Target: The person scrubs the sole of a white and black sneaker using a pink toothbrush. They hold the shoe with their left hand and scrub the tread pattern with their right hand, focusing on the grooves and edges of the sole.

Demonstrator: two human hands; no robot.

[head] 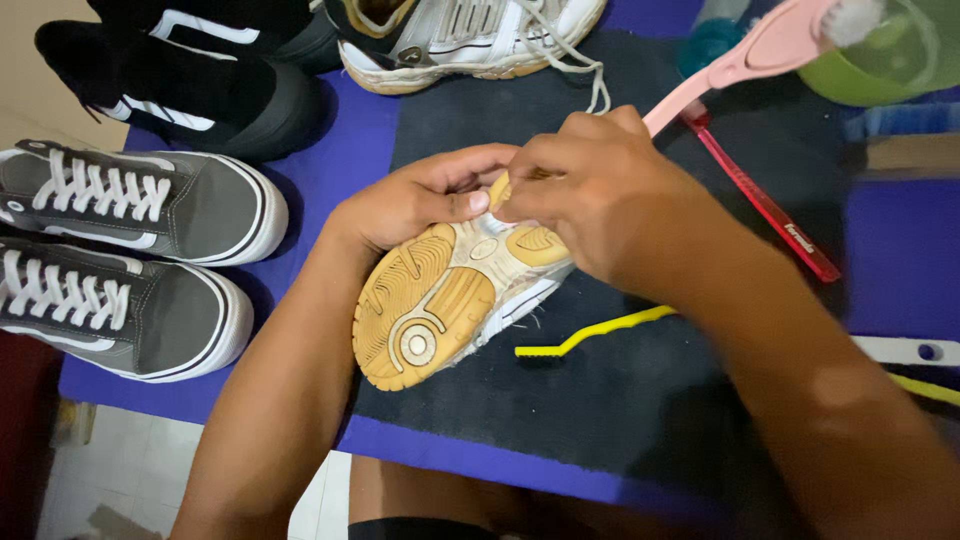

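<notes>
While the white sneaker point(455, 300) lies sole-up in the middle of the dark mat point(620, 400), both hands are closed on it. The left hand point(420, 200) grips the shoe at its middle, thumb pressed on the tan rubber sole. The right hand point(590, 190) is clamped around the handle of a pink brush point(750, 55), whose head points up and away from the sneaker, and its fingertips press on the sole just beside the left thumb. Just right of the sneaker lies a yellow brush point(590, 335) on the mat. Further right of the sneaker lies a red ruler point(770, 210). Above the sneaker stands a second white sneaker point(470, 35). Left of the sneaker, on the blue bench point(340, 160), stand two grey sneakers point(140, 260) and two black shoes point(200, 80). A green bowl point(880, 60) sits far right of it.
</notes>
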